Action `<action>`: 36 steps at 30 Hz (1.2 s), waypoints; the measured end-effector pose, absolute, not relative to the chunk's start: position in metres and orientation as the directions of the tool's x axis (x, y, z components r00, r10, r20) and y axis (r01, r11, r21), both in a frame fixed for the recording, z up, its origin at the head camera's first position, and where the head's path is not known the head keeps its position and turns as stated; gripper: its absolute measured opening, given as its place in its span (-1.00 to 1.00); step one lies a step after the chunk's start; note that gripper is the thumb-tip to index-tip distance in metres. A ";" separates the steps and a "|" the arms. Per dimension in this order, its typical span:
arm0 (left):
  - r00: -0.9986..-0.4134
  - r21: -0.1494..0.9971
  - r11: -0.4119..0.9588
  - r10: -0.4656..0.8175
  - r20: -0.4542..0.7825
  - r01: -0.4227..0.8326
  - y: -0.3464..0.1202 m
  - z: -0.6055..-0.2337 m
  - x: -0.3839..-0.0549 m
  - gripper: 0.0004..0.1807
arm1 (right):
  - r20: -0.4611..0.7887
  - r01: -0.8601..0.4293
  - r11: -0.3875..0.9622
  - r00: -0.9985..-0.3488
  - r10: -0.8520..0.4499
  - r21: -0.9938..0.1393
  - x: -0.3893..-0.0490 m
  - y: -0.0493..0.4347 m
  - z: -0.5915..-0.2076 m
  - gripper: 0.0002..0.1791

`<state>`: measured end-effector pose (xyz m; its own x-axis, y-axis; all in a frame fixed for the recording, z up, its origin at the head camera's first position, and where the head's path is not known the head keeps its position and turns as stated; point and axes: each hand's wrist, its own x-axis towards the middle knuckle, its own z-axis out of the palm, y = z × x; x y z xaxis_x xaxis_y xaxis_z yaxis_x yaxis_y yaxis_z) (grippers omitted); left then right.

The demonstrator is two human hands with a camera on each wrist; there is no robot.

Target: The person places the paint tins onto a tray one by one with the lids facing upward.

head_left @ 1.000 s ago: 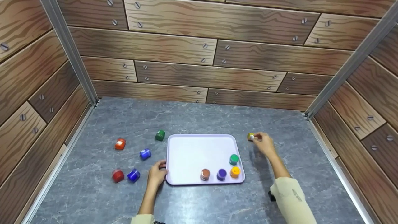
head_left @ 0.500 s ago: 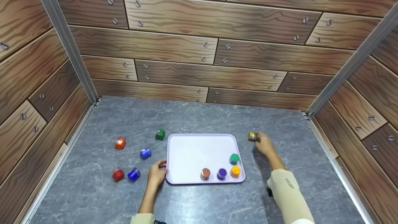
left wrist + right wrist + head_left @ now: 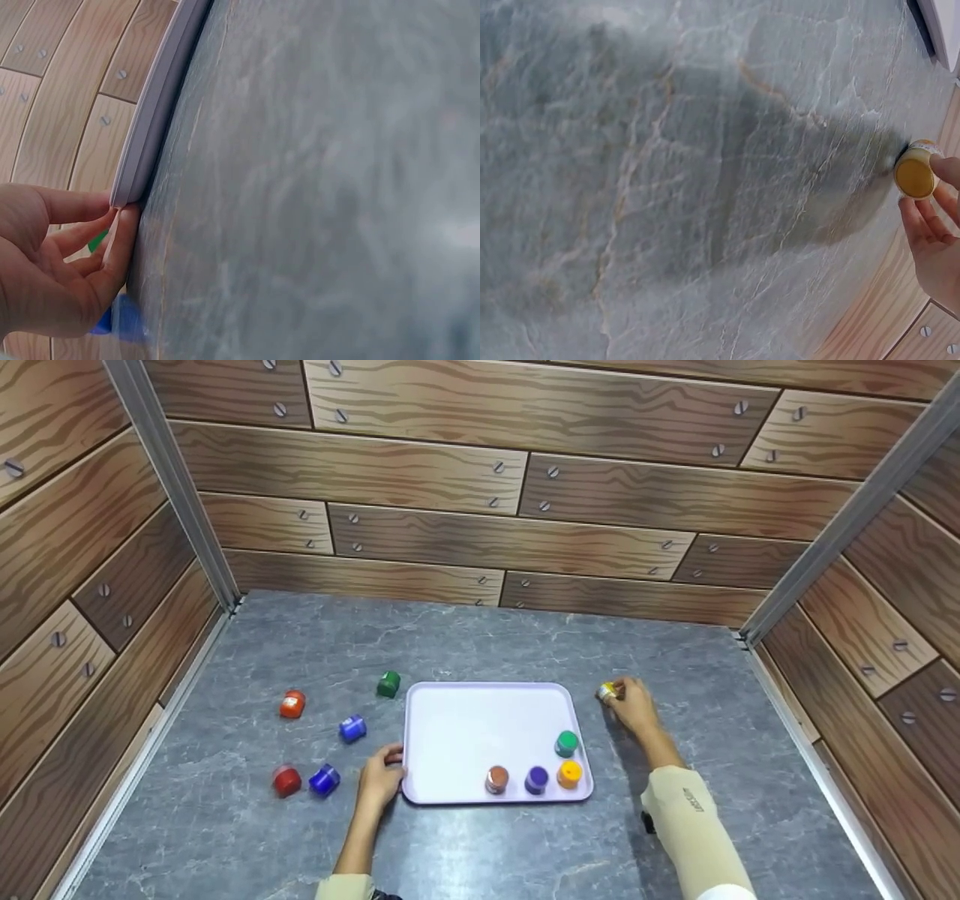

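Observation:
A small yellow paint jar (image 3: 606,692) is in the fingers of my right hand (image 3: 636,709), low over the table to the right of a pale lilac tray (image 3: 480,727). In the right wrist view its yellow end (image 3: 915,178) faces the camera, pinched between thumb and fingers. My left hand (image 3: 379,780) holds the tray's left rim near the front corner; the left wrist view shows thumb and fingertips at that rim (image 3: 139,169). On the tray stand a brown jar (image 3: 496,780), a purple jar (image 3: 536,780), an orange jar (image 3: 569,774) and a green-lidded jar (image 3: 567,743).
Left of the tray lie a dark green jar (image 3: 388,684), an orange-red jar (image 3: 292,704), a red jar (image 3: 286,781), a blue jar (image 3: 352,728) and a darker blue jar (image 3: 325,780). Wood-patterned walls (image 3: 420,532) bound the grey marbled table (image 3: 465,641).
The yellow jar has turned in my right hand and now sits tilted, with its bright yellow end toward me. My left hand and the tray have stayed in place.

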<state>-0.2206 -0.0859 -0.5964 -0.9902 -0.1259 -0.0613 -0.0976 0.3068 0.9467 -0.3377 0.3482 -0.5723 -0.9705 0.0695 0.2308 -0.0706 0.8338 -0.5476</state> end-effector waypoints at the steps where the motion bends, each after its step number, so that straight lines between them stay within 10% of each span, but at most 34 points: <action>1: -0.990 0.947 0.305 -0.127 -0.064 -0.100 -0.086 -0.597 -0.221 -0.56 | 0.239 -0.075 0.835 -0.969 0.069 -0.546 -0.337 0.348 -0.573 -0.68; 36: -0.991 0.944 0.314 -0.118 -0.068 -0.102 -0.086 -0.595 -0.220 -0.54 | 0.231 -0.323 0.928 -0.932 -0.279 -0.183 -0.329 0.341 -0.570 -0.62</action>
<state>-0.2205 -0.0865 -0.5945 -0.9907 -0.1176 -0.0682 -0.1022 0.3137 0.9440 -0.3290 0.3413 -0.5703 -0.9321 -0.2789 0.2309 -0.3232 0.9284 -0.1834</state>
